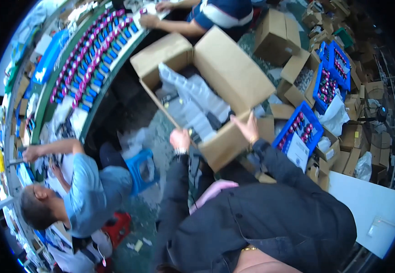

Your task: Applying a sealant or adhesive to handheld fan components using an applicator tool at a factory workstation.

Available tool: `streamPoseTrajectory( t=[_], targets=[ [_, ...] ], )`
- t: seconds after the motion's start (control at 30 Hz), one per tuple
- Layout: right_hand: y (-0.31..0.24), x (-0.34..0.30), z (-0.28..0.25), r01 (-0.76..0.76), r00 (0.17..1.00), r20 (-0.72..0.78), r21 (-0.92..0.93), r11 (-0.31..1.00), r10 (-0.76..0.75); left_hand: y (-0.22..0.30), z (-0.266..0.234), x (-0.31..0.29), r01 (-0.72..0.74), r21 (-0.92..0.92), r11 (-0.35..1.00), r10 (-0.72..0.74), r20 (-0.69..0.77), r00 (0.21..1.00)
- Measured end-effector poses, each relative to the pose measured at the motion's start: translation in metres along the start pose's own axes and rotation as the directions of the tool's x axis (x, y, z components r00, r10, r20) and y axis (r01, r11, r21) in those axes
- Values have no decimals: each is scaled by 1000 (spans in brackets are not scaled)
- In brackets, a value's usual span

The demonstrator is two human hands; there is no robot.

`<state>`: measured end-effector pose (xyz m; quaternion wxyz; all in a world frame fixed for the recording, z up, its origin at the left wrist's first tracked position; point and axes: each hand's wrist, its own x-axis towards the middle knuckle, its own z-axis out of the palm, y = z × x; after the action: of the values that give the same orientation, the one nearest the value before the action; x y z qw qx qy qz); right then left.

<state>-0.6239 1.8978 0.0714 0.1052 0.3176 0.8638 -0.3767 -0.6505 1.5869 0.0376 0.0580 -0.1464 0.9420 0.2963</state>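
Observation:
In front of me is a large open cardboard box [233,75], tilted, its flaps folded outward. Inside lie clear plastic wrap or bags [193,98] and some dark items that I cannot make out. My left hand [180,138] is closed round the box's near left edge. At the near right edge, my right hand [247,128] grips the cardboard, thumb on the inner side and fingers partly hidden.
Left, a curved bench carries rows of pink-and-blue items [93,68]. One co-worker in light blue [97,182] sits there; another [220,13] works beyond the box. Blue crates [318,136], cartons [277,36] and a white board [365,211] stand right. A blue stool [133,166] is nearby.

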Motion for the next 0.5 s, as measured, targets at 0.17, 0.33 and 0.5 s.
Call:
streamPoseTrajectory(
  t=[0.17,0.33,0.5],
  targets=[
    [-10,33,-5,-146,983,-152,-276,950,107,30,50,-21,181,-74,981,-171,127,977],
    [26,33,26,-603,765,474,288,744,436,58,68,-46,447,-387,806,-296,390,872],
    [61,104,16,-518,831,450,409,752,328,57,25,-43,615,-543,571,-35,733,679]
  ],
)
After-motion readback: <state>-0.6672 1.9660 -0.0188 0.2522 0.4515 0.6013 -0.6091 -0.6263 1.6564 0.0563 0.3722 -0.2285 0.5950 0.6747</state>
